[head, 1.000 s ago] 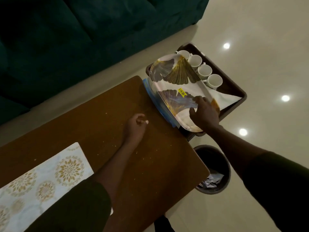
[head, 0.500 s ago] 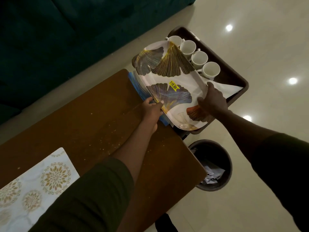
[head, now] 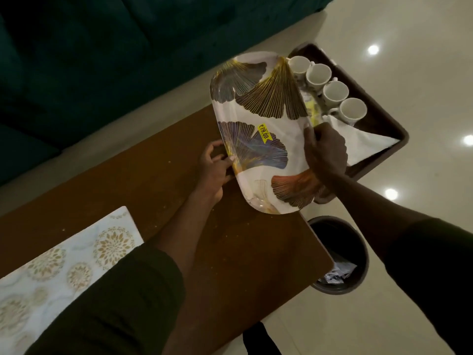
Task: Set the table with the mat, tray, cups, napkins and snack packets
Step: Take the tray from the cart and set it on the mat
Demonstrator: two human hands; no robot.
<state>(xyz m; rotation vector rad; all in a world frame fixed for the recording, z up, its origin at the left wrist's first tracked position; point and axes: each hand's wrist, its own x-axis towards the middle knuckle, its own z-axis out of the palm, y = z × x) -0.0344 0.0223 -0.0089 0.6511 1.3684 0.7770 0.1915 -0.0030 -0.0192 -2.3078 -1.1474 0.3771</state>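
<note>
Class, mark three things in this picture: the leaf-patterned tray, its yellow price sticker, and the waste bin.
leaf-patterned tray [head: 261, 98]: head view, on the large brown leaf.
yellow price sticker [head: 264, 133]: head view, sticker's middle.
waste bin [head: 364, 254]: head view, right rim.

Tray over table end; cups right; mat left.

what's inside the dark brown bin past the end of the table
Four empty white cups in a row and a white napkin show inside the brown bin. A sliver of yellow peeks out; the leaf-patterned tray and the right hand cover the rest.
</note>
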